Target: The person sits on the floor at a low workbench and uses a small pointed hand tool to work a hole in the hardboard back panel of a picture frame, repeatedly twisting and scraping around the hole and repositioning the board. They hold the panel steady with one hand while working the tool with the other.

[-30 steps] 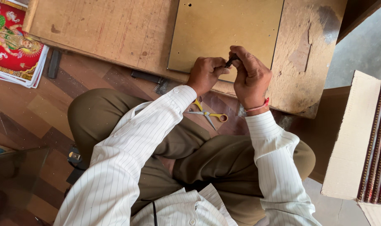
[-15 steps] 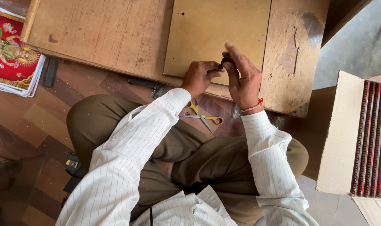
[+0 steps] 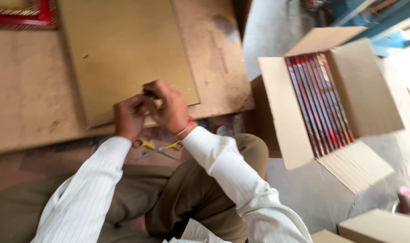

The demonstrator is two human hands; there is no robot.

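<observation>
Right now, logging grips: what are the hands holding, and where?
Both hands, left hand and right hand, pinch a small dark object at fingertips; which part cannot be told.

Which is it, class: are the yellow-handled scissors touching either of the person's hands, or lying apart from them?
Apart. The head view shows the scissors lying below the board's edge, with a gap up to the left hand and right hand.

A low, worn wooden bench (image 3: 29, 121) carries a flat tan board (image 3: 124, 49), which lies across it with its near edge close to the bench's front. At the far left corner rests a red frame (image 3: 20, 15). On the floor (image 3: 304, 193) beside it stand an open cardboard box (image 3: 371, 90) and, below the bench's edge, yellow-handled scissors (image 3: 157, 147).
</observation>
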